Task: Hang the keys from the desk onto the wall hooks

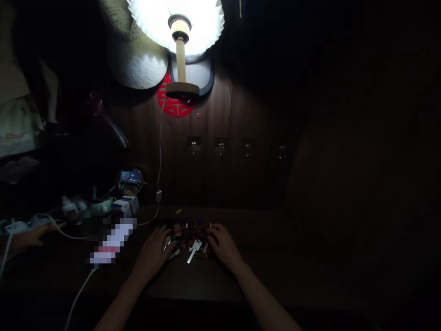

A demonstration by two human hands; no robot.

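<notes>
On the dark tabletop, a pile of small mixed items (pixel 191 226) lies between my two hands. A silver key (pixel 195 251) rests at its near edge, pointing toward me. My left hand (pixel 155 248) cups the left side of the pile, fingers apart, beside a small shiny metal piece (pixel 167 242) and a pale rounded piece (pixel 175 253). At the pile's right side, my right hand (pixel 224 244) has its fingers spread and touching the edge items. Dim light hides what most of the small things are.
A bright pleated lamp (pixel 181 59) hangs above, its white cord (pixel 160 156) running down to the table. To the left are small boxes (pixel 130 204), a round mirror (pixel 131 181), bottles (pixel 70 209) and a pixelated bright object (pixel 113 243). Another person's hand (pixel 32 236) appears at far left.
</notes>
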